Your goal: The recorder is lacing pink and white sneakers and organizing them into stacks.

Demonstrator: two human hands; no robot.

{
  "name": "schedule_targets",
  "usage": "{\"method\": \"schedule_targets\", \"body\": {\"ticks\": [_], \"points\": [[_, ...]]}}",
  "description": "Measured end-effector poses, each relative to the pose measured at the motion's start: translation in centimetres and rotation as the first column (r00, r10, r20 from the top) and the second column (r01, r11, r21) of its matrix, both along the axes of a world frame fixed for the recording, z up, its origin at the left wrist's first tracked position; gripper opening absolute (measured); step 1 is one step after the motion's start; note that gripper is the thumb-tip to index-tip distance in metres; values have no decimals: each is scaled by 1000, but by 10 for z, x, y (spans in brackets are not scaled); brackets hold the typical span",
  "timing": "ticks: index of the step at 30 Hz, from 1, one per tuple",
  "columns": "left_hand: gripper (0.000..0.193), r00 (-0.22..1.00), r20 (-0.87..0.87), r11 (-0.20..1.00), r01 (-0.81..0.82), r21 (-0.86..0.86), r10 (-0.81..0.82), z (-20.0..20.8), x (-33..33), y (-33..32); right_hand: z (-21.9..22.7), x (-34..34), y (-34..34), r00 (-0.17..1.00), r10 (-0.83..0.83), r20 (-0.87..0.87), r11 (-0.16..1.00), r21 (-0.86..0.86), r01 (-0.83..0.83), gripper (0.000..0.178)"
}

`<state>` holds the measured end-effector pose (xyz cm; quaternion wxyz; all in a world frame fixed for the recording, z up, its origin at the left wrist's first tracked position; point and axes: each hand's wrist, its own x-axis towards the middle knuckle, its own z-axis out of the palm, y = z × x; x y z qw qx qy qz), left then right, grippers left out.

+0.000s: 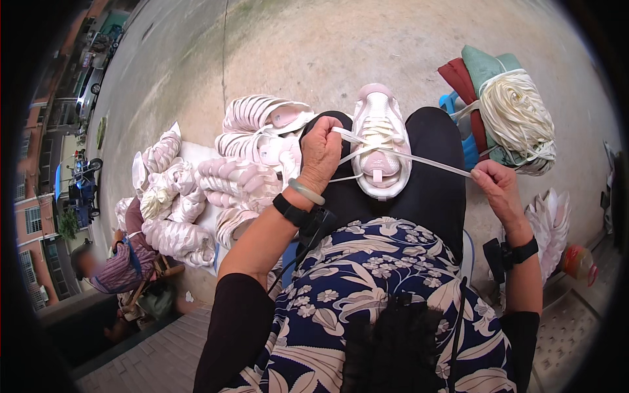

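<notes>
Sneaker [379, 141], pink and white, lies sole-down on my lap [426, 190] across the black trousers, toe pointing away from me; it sits near the far edge of the lap, between my two hands; I see a flat white lace [419, 160] threaded through its upper eyelets and running out to both sides; my left hand [321, 152] is closed narrow, fingers pinched on the lace end just beside the sneaker's left flank, knuckles up; a pale green bangle [306, 192] and a black wrist strap [291, 211] sit on that wrist; my right hand [498, 187] is off the right edge of the lap, thumb and forefinger pinched shut on the other lace end, which is drawn taut and straight from the shoe; beyond the left hand, a heap of finished pink and white shoes [255, 150] lies on the concrete ground [367, 46], touching one another; near the right hand, a bundle of loose white laces [517, 114] rests on folded red and green cloth [475, 72]; at lower left another person in a striped top [118, 268] crouches, well apart.
</notes>
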<state>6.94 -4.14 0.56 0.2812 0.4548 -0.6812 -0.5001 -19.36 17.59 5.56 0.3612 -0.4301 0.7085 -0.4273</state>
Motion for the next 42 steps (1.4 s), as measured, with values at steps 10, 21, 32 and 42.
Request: {"method": "schedule_targets", "body": {"ticks": [10,21,32,42], "points": [[20,980,161,951,157,-267,-117,-2,-2,19,9,-17,50,975,-74,210,987,156,41,13],[23,870,354,909,403,-110,-343,28,36,21,-13,-24,47,866,73,-495,997,10,-78,9],[20,265,27,266,961,72,-964,131,3,54,20,64,-78,898,434,70,871,-288,-399,22],[19,206,200,189,977,-100,-958,111,-20,67,11,77,-84,206,520,-829,729,305,-613,10]]}}
